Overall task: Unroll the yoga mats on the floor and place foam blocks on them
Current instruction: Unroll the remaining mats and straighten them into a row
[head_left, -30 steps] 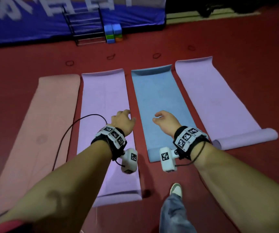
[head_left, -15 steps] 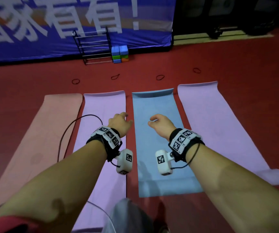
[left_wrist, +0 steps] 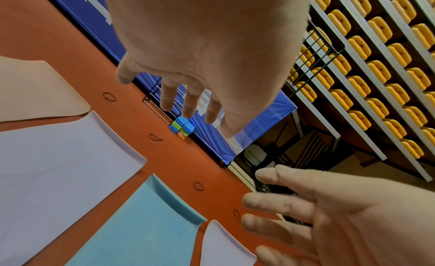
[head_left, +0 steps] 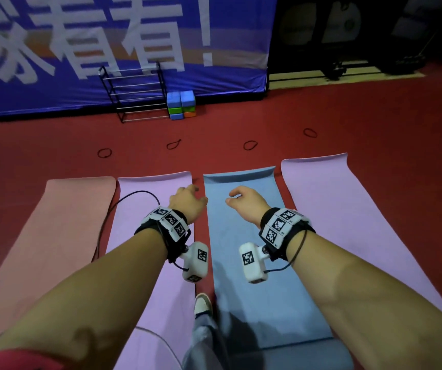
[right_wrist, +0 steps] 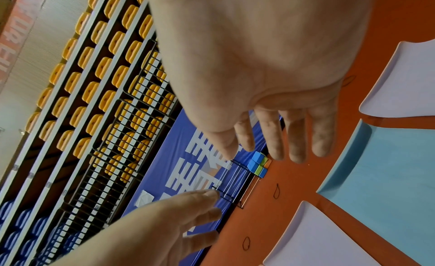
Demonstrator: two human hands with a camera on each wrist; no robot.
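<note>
Several yoga mats lie unrolled side by side on the red floor: a pink mat [head_left: 62, 217], a lilac mat [head_left: 140, 222], a blue mat [head_left: 244, 236] and another lilac mat [head_left: 348, 214]. A stack of blue, green and orange foam blocks [head_left: 181, 104] stands by the far banner, also seen as the foam blocks [left_wrist: 182, 127] and foam blocks [right_wrist: 259, 165]. My left hand [head_left: 188, 201] hovers over the gap between lilac and blue mats, fingers relaxed and empty. My right hand [head_left: 244, 201] hangs above the blue mat, fingers loose, holding nothing.
A black wire rack [head_left: 134, 94] stands left of the blocks against a blue banner [head_left: 108, 49]. Several black elastic loops [head_left: 250, 145] lie on the floor beyond the mats. My shoe [head_left: 202, 303] stands between the mats. Tiered yellow seats [left_wrist: 376, 65] rise behind the banner.
I have walked forward along the mats; the blocks and rack are nearer and larger. Both hands stay raised and empty in front of me.
</note>
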